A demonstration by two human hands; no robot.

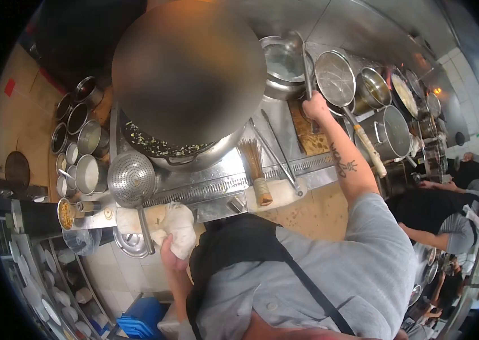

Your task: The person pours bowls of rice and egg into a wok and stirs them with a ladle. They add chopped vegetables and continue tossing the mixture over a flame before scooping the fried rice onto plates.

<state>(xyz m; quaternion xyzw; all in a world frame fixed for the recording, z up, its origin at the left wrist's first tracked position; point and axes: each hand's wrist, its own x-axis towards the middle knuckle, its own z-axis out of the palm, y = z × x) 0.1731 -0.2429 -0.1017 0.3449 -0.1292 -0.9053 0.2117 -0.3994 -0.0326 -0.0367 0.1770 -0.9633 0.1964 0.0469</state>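
Observation:
My left hand (175, 253) is closed on a bunched white cloth (179, 229) at the front edge of the counter. Stretched out to the far right, my right hand (315, 106) grips a ladle (308, 71), whose bowl hangs over the pot of water (282, 85) at the back. A wok (169, 148) with chopped green and pale food stands in front of me; a large blurred disc covers most of it. Beside the cloth, a perforated skimmer (132, 178) rests with its handle towards me.
A bamboo brush (257, 175) and tongs (279, 153) lie on the steel counter. Right of the ladle are a mesh strainer (336, 76) and a steel pot (389, 133). Several metal containers (88, 173) stand left. Co-workers (437, 212) are at the far right.

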